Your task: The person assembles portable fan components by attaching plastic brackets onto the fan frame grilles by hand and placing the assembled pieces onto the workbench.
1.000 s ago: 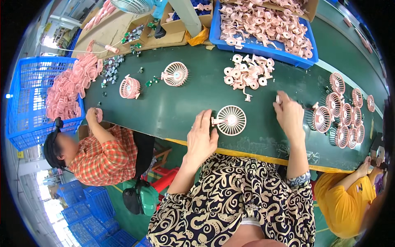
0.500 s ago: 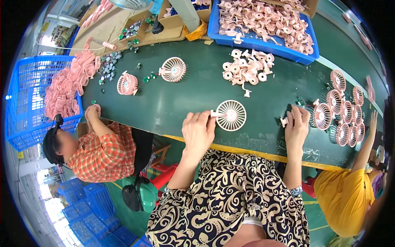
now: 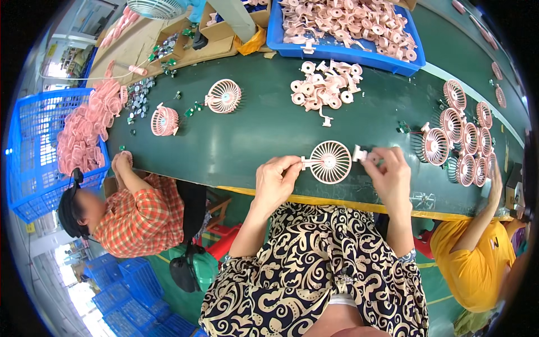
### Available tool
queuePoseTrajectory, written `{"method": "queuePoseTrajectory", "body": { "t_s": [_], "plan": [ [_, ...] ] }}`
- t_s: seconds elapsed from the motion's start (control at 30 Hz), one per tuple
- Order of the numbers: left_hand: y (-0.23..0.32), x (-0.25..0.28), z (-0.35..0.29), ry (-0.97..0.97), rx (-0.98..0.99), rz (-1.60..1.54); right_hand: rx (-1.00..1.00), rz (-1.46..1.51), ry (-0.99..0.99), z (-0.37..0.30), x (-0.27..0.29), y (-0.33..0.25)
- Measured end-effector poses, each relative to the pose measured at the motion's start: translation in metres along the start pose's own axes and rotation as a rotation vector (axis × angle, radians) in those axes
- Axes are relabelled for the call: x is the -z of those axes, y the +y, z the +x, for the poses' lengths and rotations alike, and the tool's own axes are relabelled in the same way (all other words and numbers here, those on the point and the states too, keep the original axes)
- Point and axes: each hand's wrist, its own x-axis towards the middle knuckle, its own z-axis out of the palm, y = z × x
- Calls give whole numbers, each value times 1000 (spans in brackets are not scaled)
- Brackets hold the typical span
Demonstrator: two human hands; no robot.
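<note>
My left hand [image 3: 276,181] pinches the short stem of a round pink fan grille [image 3: 330,162], whose spoked face points up. To the right of the grille my right hand [image 3: 391,173], slightly blurred, is closed on a small pink plastic bracket [image 3: 360,153]. The bracket is near the grille's right rim; a narrow gap seems to separate them. Beyond my hands lies a loose pile of similar pink brackets [image 3: 324,90] with round ends. On the right sits a cluster of pink fan grilles [image 3: 435,147], the nearest with a green circuit board [image 3: 403,127] wired beside it.
A blue bin [image 3: 337,57] full of pink brackets stands at the back. Two more fan grilles [image 3: 223,96] lie left of centre. At far left a co-worker in a checked shirt [image 3: 143,216] sits by a blue crate [image 3: 42,106]; a person in yellow [image 3: 471,258] reaches in on the right.
My right hand has moved left with the bracket, bringing it close to the grille. My left hand and the grille have shifted slightly right. The view has shifted a little.
</note>
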Motion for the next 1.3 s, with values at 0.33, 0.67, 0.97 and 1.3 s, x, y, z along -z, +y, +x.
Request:
{"method": "queuePoseTrajectory", "body": {
  "t_s": [0.33,0.67,0.97,1.3],
  "plan": [
    [2,-8,2,-37,15,-26,352,-163,-130,-7,-57,-25],
    [17,-13,11,-81,65,113,342,-330,-235,1,-65,-29],
    [18,-36,14,48,-11,141,266,-158,-239,0,-56,-36],
    [6,-2,38,-169,16,-178,253,-8,-265,-8,-10,-32]
  ]
}}
